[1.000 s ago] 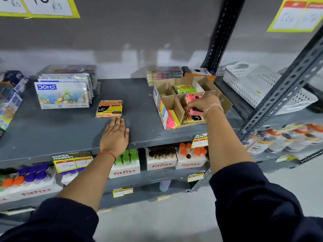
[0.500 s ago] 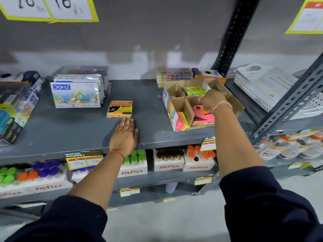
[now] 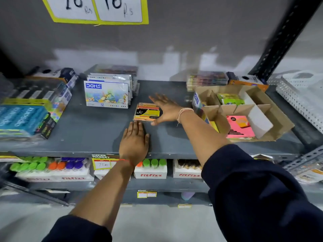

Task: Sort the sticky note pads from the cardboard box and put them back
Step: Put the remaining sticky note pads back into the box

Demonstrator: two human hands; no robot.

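A: State of hands?
B: Left hand (image 3: 134, 142) flat, empty, on shelf (image 3: 87, 130). Right hand (image 3: 166, 109) spread wide, touching pad stack (image 3: 146, 112), gripping nothing.
A: Box?
B: Box (image 3: 277, 117) right of both hands, holding pink pad (image 3: 239, 126).

The right hand (image 3: 164, 109) is motion-blurred and covers the right edge of the pad stack (image 3: 146, 112); contact cannot be judged.
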